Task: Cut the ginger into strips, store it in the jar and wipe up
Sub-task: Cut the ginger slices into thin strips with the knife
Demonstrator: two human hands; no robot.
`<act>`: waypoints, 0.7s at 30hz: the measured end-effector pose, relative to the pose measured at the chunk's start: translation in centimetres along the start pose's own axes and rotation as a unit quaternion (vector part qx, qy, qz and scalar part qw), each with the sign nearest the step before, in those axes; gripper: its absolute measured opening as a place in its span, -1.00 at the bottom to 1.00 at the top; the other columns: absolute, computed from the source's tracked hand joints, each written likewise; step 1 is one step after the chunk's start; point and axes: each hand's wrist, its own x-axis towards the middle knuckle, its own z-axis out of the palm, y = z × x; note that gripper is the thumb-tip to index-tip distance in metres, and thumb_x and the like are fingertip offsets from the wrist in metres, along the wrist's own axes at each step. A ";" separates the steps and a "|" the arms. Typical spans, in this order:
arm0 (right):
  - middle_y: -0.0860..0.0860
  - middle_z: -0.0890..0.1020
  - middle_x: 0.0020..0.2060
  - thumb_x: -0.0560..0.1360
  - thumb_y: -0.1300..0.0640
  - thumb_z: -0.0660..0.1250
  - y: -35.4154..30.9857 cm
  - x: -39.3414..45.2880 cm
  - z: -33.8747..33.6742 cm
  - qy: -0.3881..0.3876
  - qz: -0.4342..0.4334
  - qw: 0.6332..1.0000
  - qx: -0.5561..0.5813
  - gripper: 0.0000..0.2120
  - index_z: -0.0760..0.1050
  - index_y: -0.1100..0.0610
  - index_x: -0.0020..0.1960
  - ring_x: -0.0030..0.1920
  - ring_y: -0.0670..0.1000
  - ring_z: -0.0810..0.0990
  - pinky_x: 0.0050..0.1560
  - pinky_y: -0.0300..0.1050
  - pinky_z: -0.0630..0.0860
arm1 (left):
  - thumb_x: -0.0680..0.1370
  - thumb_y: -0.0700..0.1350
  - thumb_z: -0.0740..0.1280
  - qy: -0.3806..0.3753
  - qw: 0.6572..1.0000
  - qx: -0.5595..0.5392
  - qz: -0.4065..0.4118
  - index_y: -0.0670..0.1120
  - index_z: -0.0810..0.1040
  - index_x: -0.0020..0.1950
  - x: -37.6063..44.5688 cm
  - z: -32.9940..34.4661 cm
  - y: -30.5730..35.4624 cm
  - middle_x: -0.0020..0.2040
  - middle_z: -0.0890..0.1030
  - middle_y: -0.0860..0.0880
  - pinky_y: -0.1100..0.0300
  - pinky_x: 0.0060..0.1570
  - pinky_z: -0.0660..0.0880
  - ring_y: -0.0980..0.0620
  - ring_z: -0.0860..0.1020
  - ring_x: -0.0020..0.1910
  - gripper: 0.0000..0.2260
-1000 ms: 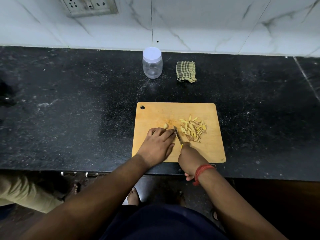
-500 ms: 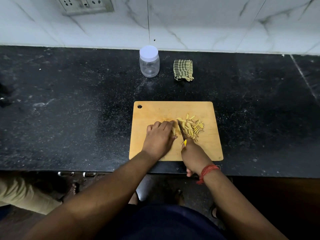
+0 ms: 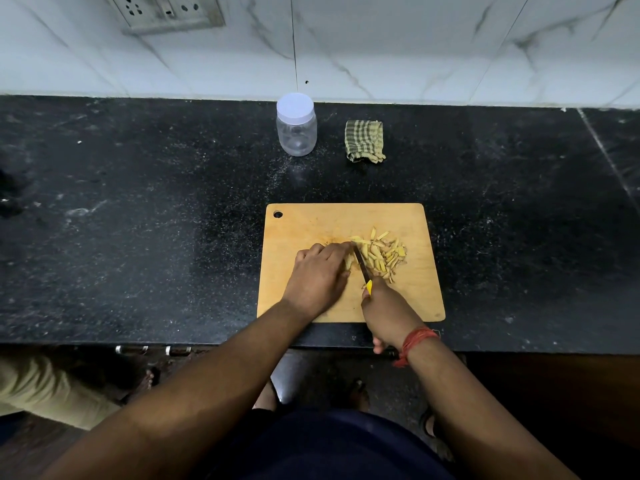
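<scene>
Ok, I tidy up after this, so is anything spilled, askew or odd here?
Nothing stands out. The ginger strips lie piled on the cutting board, none on the counter. The jar stands upright, lid on; the cloth lies folded beside it.

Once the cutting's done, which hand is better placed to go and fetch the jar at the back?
Probably the left. The left hand only steadies the ginger piece and lies nearer the jar, which stands back and to the left of the cutting board. The right hand grips the knife.
</scene>
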 end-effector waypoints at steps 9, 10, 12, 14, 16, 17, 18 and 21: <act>0.12 0.53 -0.20 0.64 0.23 0.02 -0.1 -0.4 0.9 -0.016 0.002 1.000 -0.004 -0.60 0.17 0.12 0.47 -0.54 0.03 0.50 -0.57 -0.16 0.48 | 0.65 0.07 0.21 0.004 0.993 0.063 0.103 -0.13 0.41 0.48 -1.7 0.4 -1.7 0.42 0.44 -0.07 -0.09 0.20 0.43 -0.11 0.44 0.25 -0.55; 0.12 0.53 -0.20 0.64 0.24 0.02 -0.2 -0.3 1.0 -0.016 0.005 1.000 -0.007 -0.61 0.18 0.13 0.46 -0.54 0.03 0.50 -0.57 -0.15 0.48 | 0.65 0.07 0.19 0.002 0.992 0.071 0.105 -0.13 0.42 0.47 -1.7 0.5 -1.8 0.41 0.46 -0.06 -0.10 0.19 0.44 -0.11 0.44 0.25 -0.55; 0.13 0.53 -0.19 0.63 0.26 0.02 -0.4 -0.1 1.2 -0.017 0.013 1.000 -0.011 -0.60 0.17 0.15 0.46 -0.53 0.04 0.50 -0.56 -0.12 0.51 | 0.65 0.07 0.19 0.001 0.991 0.075 0.107 -0.13 0.45 0.45 -1.6 0.6 -1.8 0.39 0.48 -0.05 -0.10 0.19 0.44 -0.11 0.44 0.25 -0.56; 0.13 0.52 -0.15 0.62 0.28 0.02 -0.6 0.0 1.4 -0.022 0.026 0.999 -0.015 -0.54 0.12 0.15 0.51 -0.50 0.05 0.51 -0.55 -0.11 0.53 | 0.65 0.07 0.20 0.003 0.991 0.074 0.111 -0.12 0.48 0.43 -1.6 0.6 -1.8 0.38 0.50 -0.04 -0.09 0.20 0.43 -0.11 0.44 0.26 -0.57; 0.13 0.50 -0.10 0.60 0.32 0.01 -0.9 0.2 1.6 -0.028 0.041 0.999 -0.019 -0.45 0.02 0.12 0.57 -0.47 0.07 0.51 -0.54 -0.12 0.52 | 0.65 0.06 0.20 0.000 0.990 0.079 0.115 -0.11 0.49 0.42 -1.6 0.6 -1.8 0.38 0.50 -0.03 -0.08 0.20 0.42 -0.11 0.44 0.26 -0.59; 0.13 0.49 -0.09 0.60 0.34 0.01 -1.1 0.3 1.7 -0.030 0.050 0.998 -0.019 -0.41 -0.02 0.10 0.59 -0.45 0.07 0.52 -0.53 -0.12 0.53 | 0.65 0.06 0.20 -0.004 0.990 0.086 0.116 -0.10 0.49 0.42 -1.6 0.5 -1.7 0.38 0.49 -0.03 -0.08 0.20 0.42 -0.11 0.43 0.26 -0.59; 0.13 0.49 -0.09 0.59 0.35 0.02 -1.2 0.4 1.8 -0.031 0.059 0.998 -0.017 -0.39 -0.03 0.09 0.59 -0.43 0.07 0.52 -0.52 -0.11 0.53 | 0.65 0.06 0.20 -0.008 0.989 0.093 0.117 -0.10 0.49 0.43 -1.7 0.4 -1.6 0.38 0.49 -0.02 -0.08 0.20 0.42 -0.11 0.43 0.26 -0.59; 0.14 0.50 -0.10 0.59 0.35 0.02 -1.5 0.7 1.9 -0.034 0.078 0.996 -0.001 -0.39 -0.01 0.06 0.59 -0.42 0.06 0.50 -0.45 -0.08 0.56 | 0.65 0.07 0.18 -0.009 0.987 0.111 0.116 -0.10 0.50 0.42 -1.7 0.3 -1.6 0.37 0.50 -0.02 -0.07 0.18 0.42 -0.11 0.42 0.25 -0.59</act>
